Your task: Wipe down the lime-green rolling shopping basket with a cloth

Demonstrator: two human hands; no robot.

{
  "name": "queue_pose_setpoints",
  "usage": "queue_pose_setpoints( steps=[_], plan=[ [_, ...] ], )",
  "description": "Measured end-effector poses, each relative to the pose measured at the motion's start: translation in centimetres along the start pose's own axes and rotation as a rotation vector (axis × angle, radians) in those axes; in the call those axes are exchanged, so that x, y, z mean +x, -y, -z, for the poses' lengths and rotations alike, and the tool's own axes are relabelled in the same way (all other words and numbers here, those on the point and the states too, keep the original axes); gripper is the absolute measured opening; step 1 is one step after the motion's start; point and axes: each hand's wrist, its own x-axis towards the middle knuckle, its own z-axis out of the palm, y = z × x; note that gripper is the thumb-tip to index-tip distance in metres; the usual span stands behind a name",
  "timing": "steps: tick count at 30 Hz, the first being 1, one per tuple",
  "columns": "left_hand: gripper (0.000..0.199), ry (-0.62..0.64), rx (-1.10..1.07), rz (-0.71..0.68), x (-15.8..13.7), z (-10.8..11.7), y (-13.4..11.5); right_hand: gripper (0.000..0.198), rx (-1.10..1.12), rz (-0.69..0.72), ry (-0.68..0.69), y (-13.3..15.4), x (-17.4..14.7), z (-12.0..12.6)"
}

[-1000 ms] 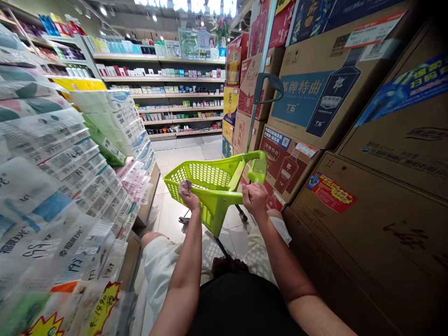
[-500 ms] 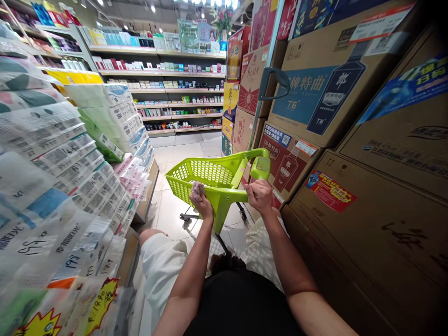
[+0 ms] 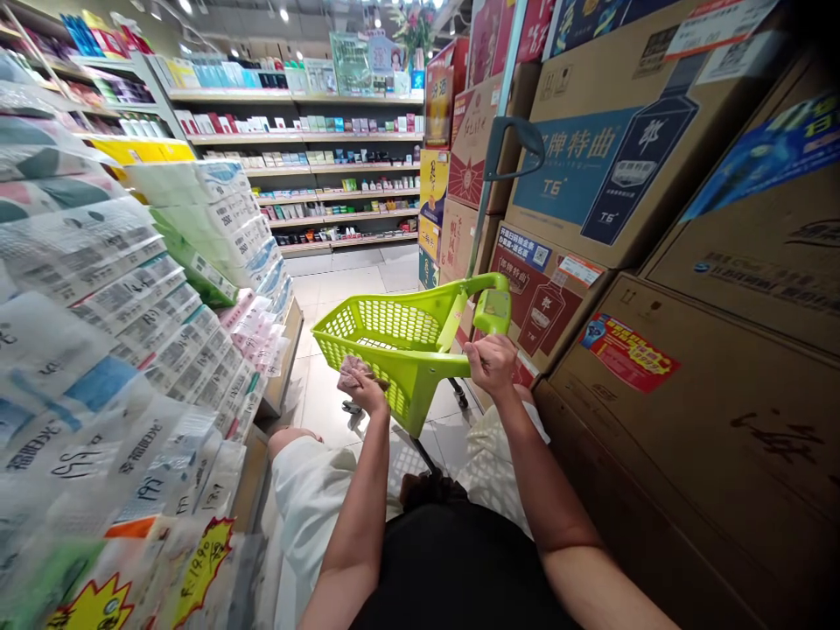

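A lime-green shopping cart (image 3: pixel 420 398) with a perforated basket stands in front of me, turned sideways. My right hand (image 3: pixel 492 360) is closed around its handle bar, just below the rounded green block at the handle's end. In my left hand (image 3: pixel 368 391) is a crumpled greyish-pink cloth (image 3: pixel 353 371), held against or close to the basket's near side wall; whether it touches cannot be made out. The fingers of that hand are partly hidden behind the cloth. Inside, the basket shows only its green grid floor.
Stacked cardboard liquor boxes (image 3: pixel 591 166) rise close on the right, with a pole bearing a dark grey handle (image 3: pixel 518 149) before them. Plastic-wrapped paper packs (image 3: pixel 150 297) are piled along the left. Shelves of small boxed goods (image 3: pixel 334 162) span the back, beyond a tiled floor (image 3: pixel 347 271).
My left hand with the cloth has moved left and slightly down, from the basket's top rim to its outer side. My right hand keeps its hold on the handle bar.
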Motion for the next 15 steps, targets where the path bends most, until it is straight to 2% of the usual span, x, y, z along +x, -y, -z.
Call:
queue_pose_setpoints(
  steps=[3,6,10,12,15],
  plan=[
    [0.02,0.024,-0.042,0.088,-1.2,-0.4,-1.0,0.051,0.007,-0.016,0.013,0.1,-0.1,-0.1],
    [0.02,0.147,-0.023,-0.019,-4.3,-0.8,-1.3,0.05,0.023,-0.015,0.02,0.3,0.0,0.1],
    [0.016,0.282,-0.055,-0.149,-8.5,-1.0,-0.4,0.049,0.032,-0.004,0.021,0.2,0.1,0.4],
    [0.014,0.286,-0.047,-0.183,-8.4,-1.1,-0.2,0.049,0.027,0.009,0.021,0.1,0.2,0.6],
    [0.012,0.173,-0.022,-0.111,-4.9,-1.8,-0.8,0.05,0.016,0.035,0.038,-0.1,0.2,0.7]
  ],
)
